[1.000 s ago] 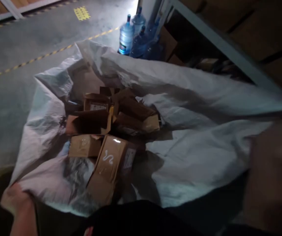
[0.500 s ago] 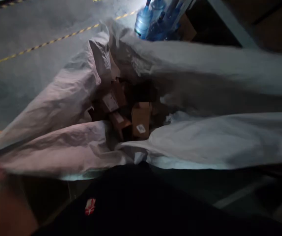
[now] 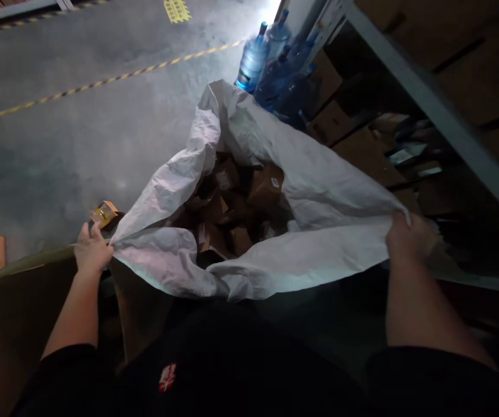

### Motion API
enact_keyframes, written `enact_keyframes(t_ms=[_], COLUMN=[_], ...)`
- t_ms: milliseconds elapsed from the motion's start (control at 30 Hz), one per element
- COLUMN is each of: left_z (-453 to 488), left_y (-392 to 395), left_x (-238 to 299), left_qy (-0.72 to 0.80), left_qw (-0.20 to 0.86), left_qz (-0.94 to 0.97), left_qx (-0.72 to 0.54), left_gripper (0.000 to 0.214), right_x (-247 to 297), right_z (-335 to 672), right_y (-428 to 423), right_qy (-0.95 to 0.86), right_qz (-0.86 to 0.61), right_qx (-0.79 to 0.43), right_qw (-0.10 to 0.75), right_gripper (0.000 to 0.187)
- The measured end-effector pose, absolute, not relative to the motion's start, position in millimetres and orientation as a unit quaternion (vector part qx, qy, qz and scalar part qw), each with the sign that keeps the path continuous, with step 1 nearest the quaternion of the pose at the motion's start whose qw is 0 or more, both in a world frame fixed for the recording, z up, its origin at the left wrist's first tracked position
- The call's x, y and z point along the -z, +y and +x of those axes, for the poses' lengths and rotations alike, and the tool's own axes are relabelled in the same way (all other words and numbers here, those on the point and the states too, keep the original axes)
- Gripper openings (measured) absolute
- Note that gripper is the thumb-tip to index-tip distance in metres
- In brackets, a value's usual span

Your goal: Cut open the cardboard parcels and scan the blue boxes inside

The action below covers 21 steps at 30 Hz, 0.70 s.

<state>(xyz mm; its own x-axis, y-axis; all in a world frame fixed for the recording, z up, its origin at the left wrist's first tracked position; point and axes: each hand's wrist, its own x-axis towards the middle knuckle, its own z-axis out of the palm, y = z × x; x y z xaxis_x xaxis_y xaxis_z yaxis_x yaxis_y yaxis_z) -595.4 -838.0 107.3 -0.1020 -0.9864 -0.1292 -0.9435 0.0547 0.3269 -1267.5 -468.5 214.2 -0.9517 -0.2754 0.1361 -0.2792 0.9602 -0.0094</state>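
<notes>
A large white woven sack (image 3: 319,255) is stretched wide in front of me, its mouth pulled into a rough triangle. My left hand (image 3: 93,249) pinches the left corner of its rim, some fingers raised. The right corner is gripped in my right hand (image 3: 405,234), fingers closed round the bunched cloth. Down inside the sack lie several small brown cardboard boxes (image 3: 266,185), jumbled at different angles, some with white labels. The bottom of the sack is hidden beneath them.
Blue water bottles (image 3: 253,58) stand on the floor beyond the sack. A metal shelf rack (image 3: 440,116) with cartons is on the right. Close by on the left is a large cardboard box (image 3: 23,313). Yellow-black tape (image 3: 114,78) crosses the grey floor.
The sack now appears lower and farther from me, with its opening showing more boxes. Both hands and forearms have come into clear view, still stretching the rim sideways.
</notes>
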Motion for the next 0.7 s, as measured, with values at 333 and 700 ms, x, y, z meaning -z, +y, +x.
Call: enact_keyframes(t_ms=[333,700], left_z=[-820,-895], left_y=[-910,-934], left_x=[-32,13], left_qy=[-0.83,-0.858], left_qw=[-0.044,-0.046], left_qz=[0.543,0.486], left_qx=[0.117,0.161], left_gripper=[0.122,0.093], right_x=[-229,-221], right_z=[-1286,-1269], right_y=[-450,-470], right_qy=[-0.999,-0.998], right_qz=[0.041,-0.004], right_qx=[-0.03,-0.056], right_qw=[0.008,0.0], right_gripper=[0.071,0.075])
